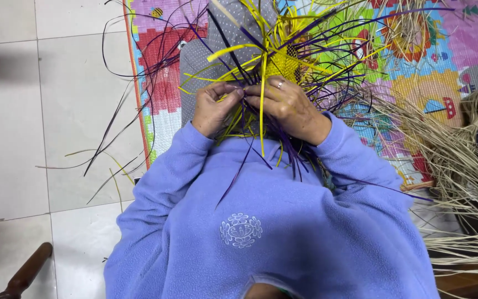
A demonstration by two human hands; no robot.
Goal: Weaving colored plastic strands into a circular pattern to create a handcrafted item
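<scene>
Left hand (212, 108): sits just left of the frame's centre, upper half; fingers curled narrow, the tips pinching a thin yellow strip.
Right hand (290, 105): just right of centre, touching the left hand at the fingertips; fingers bent close together and gripping the same cluster of strips. A ring (280, 84) shows on one finger.
Woven piece (284, 63): a small yellow plaited patch right above the right hand, upper middle of the frame, with loose ends fanning out on all sides.
Yellow strips (262, 94): flat and narrow; one hangs straight down between the two hands, others spread toward the top of the frame.
Purple strips (139, 105): long thin strands arcing out to the left over the floor and down across the chest.
Sweater (261, 221): lilac fleece with a stitched flower badge, filling the lower middle of the frame.
Grey cloth (200, 55): dotted, lying under the weaving, just above the left hand.
Play mat (159, 77): bright multicoloured mat across the upper part of the frame.
Straw bundle (460, 160): pale dry stalks heaped at the right edge.
Floor (45, 111): pale tiles on the left.
Wooden handle (26, 274): dark, lower left corner.
</scene>
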